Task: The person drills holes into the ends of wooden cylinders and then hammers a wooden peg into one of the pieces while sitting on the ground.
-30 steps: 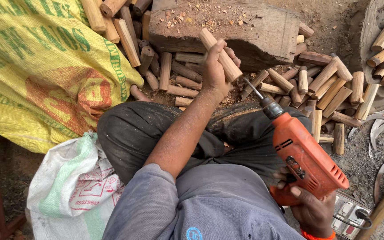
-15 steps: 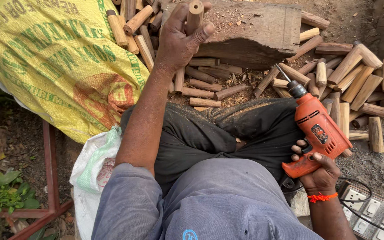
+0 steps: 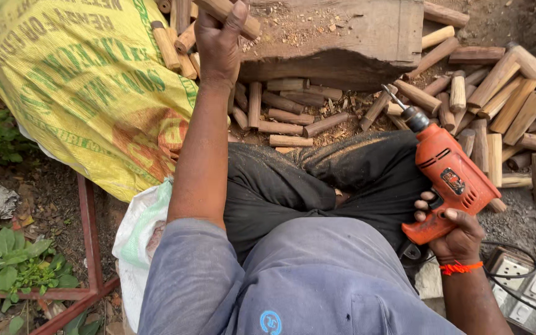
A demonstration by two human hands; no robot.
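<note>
My left hand (image 3: 219, 38) is stretched forward and shut on a short wooden peg (image 3: 224, 12), held at the near left end of a thick wooden block (image 3: 342, 43). My right hand (image 3: 451, 232) grips the handle of an orange electric drill (image 3: 451, 174), resting by my right knee. The drill's bit (image 3: 394, 98) points up and away toward the block, apart from the peg. I sit cross-legged in dark trousers and a grey shirt.
Several cut wooden pegs (image 3: 497, 93) lie scattered on the ground around the block. A stuffed yellow sack (image 3: 82, 80) lies at left, with a white bag (image 3: 138, 236) beside my hip. A red metal frame (image 3: 88, 229) and green plants (image 3: 13, 260) sit lower left. A power strip (image 3: 528, 285) is at lower right.
My left hand has moved the peg away from the drill bit, leftward toward the yellow sack. The drill has lowered to my right knee.
</note>
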